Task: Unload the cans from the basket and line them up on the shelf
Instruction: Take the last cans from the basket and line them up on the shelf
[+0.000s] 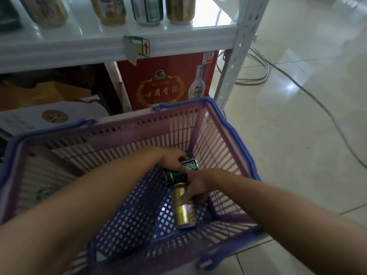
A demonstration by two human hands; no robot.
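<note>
While the basket [234, 135] sits below the shelf [99, 44], the green can [178, 171] is gripped by the left hand [172, 161] and the gold can [183, 207] by the right hand [195, 187], fingers curled round each.

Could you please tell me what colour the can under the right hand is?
Gold, seen in the head view: the can lies on the basket floor under the right hand.

A red carton [164, 84] printed with a bottle stands under the shelf, beside a pale box [53, 116]. Grey cables [262, 70] trail across the glossy tiled floor [307, 116].
</note>
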